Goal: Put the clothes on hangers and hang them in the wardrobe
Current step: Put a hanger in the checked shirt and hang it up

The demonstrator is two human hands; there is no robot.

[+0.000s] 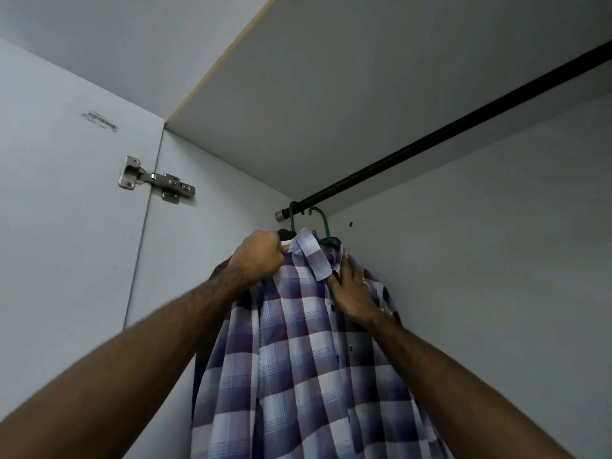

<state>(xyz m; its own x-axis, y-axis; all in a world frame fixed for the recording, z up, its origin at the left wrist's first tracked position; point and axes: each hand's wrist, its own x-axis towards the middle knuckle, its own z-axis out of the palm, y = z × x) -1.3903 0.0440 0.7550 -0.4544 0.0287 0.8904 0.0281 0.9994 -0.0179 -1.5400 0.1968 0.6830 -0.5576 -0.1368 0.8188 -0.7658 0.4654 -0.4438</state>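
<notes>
Hanging step: the left hand [260,256] grips the checked shirt [298,359] at its shoulder, and the right hand [351,293] lies flat on its front, frame centre. The green hanger [323,231] (hook just beside the rail [430,140]) next needs seating.

You will find one printed marking only: a small grey stamp [100,121] of several short lines on the inner face of the open wardrobe door [59,193], above the metal hinge [155,184]. It is blurred; no word, number or brand can be read. You have no other legible text in view.
</notes>
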